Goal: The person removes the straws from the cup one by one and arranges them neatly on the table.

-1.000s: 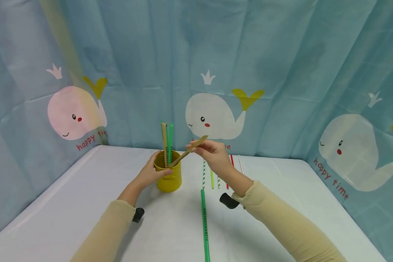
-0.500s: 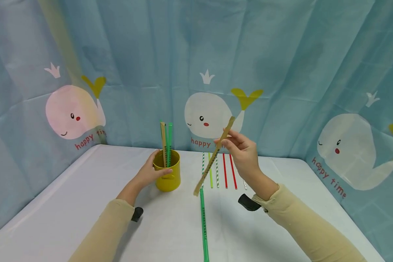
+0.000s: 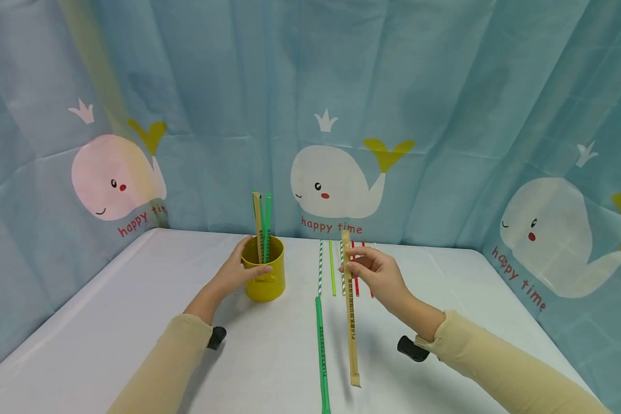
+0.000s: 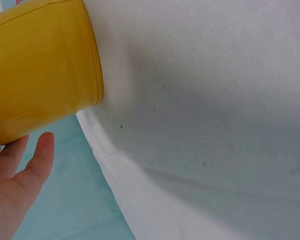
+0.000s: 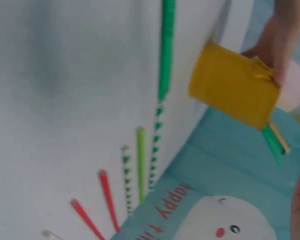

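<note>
From the fingers of the right hand (image 3: 385,282), open air is stretching leftward until the yellow cup (image 3: 268,291) is blocking; beyond them, loose straws (image 3: 332,269) are lying low before the curtain (image 3: 445,86).

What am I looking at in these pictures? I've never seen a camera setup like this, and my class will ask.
No machine here: a person works with two bare hands. The head picture comes from a camera worn on the head, looking forward and down; the other two come from a camera on each wrist. On the white table lie a long green packet and, beyond it, a row of thin straws, including striped, lime and red ones. The left hand grips a yellow cup holding tan and green packets, which stick up above its rim. The right hand pinches a tan packet near its upper end. The left wrist picture shows the cup's side and some fingers; the right wrist one shows straws and cup from another angle.
</note>
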Demonstrator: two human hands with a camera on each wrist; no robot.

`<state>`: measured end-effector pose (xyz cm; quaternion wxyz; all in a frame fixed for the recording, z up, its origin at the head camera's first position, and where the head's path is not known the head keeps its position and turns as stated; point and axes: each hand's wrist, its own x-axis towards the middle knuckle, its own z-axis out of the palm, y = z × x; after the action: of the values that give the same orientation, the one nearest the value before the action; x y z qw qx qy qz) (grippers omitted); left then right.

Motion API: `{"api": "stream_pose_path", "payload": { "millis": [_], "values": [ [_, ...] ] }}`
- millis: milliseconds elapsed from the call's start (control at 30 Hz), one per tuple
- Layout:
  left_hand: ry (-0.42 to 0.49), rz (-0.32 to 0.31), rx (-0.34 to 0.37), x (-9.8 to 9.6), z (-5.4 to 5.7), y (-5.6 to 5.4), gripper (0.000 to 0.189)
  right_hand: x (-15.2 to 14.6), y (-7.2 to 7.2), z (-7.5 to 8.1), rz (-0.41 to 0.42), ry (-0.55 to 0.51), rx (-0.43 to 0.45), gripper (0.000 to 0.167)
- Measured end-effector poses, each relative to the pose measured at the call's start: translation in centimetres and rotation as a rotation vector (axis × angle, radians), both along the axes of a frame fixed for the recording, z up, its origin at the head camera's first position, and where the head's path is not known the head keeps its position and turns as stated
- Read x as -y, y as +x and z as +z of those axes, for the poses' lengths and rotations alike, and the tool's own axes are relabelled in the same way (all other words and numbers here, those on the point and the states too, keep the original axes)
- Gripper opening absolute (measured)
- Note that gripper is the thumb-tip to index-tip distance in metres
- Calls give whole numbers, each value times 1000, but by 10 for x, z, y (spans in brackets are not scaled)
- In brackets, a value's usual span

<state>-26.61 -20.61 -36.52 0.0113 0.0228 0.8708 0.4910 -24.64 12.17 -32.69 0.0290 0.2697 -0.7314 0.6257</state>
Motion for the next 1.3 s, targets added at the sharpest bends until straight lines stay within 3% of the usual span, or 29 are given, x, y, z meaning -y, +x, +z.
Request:
{"api": "stream_pose_path", "payload": {
  "millis": [267,633,933,1133,1300],
  "values": [
    [-1,2,2,1,-1,-1,105,-1,-1,-36,40,84,218,43],
    [29,-2,13,1,-1,-2,105,1,-2,-68,111,147,289,43],
    [43,-11,8,2,1,-1,103,3,0,-79,68,359,296,36],
    [35,-10,6,2,1,-1,103,6,2,-77,74,492,286,30],
    [36,-13,5,2,-1,-2,103,6,6,-69,96,703,221,43]
  ]
}}
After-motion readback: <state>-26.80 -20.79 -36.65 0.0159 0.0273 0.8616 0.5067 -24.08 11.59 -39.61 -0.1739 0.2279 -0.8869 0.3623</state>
